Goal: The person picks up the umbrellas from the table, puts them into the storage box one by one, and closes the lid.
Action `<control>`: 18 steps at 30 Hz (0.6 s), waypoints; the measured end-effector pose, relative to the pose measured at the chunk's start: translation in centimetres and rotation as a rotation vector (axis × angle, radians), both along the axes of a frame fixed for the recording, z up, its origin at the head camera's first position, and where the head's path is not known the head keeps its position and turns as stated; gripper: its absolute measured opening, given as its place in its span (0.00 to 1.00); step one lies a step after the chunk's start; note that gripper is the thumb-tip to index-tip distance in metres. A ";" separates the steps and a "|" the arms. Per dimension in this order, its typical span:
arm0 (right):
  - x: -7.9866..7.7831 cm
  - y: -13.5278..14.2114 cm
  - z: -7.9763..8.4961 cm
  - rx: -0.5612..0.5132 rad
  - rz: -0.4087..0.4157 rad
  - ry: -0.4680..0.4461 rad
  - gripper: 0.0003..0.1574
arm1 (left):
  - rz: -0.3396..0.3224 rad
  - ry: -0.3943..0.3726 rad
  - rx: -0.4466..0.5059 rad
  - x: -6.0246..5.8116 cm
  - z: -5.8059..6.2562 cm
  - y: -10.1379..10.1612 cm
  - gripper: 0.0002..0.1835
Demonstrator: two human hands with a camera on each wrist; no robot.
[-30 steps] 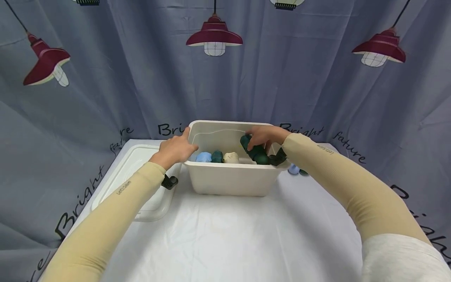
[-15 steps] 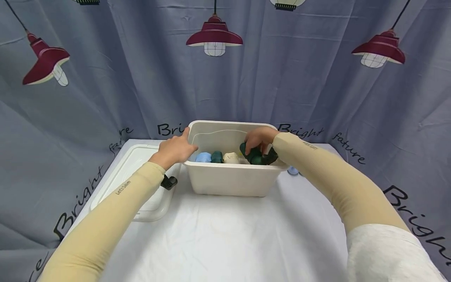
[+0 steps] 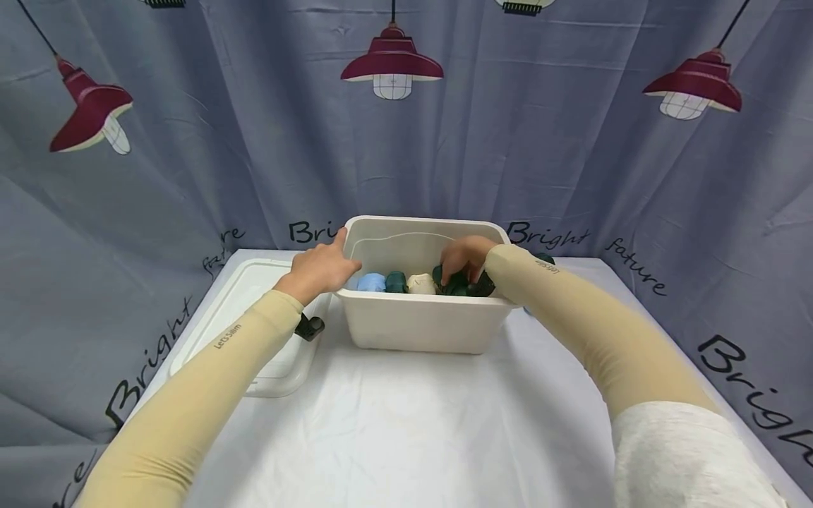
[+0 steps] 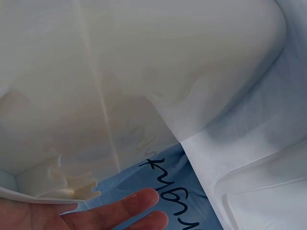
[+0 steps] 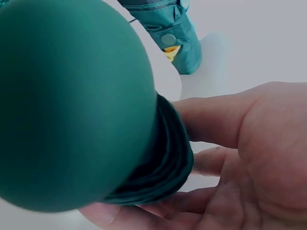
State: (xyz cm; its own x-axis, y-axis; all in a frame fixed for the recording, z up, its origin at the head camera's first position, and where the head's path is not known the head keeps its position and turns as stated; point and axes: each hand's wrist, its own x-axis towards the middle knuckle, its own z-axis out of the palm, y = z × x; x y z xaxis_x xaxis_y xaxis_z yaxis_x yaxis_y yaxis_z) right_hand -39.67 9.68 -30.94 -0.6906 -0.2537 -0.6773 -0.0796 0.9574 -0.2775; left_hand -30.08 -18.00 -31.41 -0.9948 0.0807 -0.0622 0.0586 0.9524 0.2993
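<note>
A white plastic storage bin [image 3: 419,321] stands on the table. My left hand [image 3: 320,268] holds its left rim, thumb over the inner side; straight fingers [image 4: 129,203] show outside under the rim in the left wrist view. Inside the bin, my right hand [image 3: 466,255] grips a folded dark green umbrella [image 5: 76,110] by its wrapped cloth, its rounded end facing the wrist camera. To its left sit a cream bundle [image 3: 421,284], a dark green one [image 3: 396,282] and a light blue one [image 3: 371,283]. Another green umbrella [image 5: 184,50] with a snap strap appears in the right wrist view.
A white lid [image 3: 279,370] lies on the table left of the bin. Beyond the right forearm, a dark green item [image 3: 545,259] rests behind the bin's right side. A printed blue-grey curtain [image 3: 406,155] hangs behind the white-covered table [image 3: 406,430].
My right hand has moved left and down into the bin with the green umbrella, which now sits lower among the others. My left hand stays on the rim.
</note>
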 end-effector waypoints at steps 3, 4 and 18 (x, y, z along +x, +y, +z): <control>-0.3 0.0 -0.7 -0.002 0.005 -0.016 0.28 | 0.001 -0.014 -0.004 0.1 0.0 0.1 0.47; -0.3 0.1 -0.9 -0.004 0.003 -0.022 0.28 | 0.003 -0.018 -0.005 0.1 0.0 0.1 0.47; -0.9 0.3 -2.0 -0.074 -0.013 -0.110 0.20 | 0.008 -0.017 -0.004 -0.3 -0.1 -0.1 0.47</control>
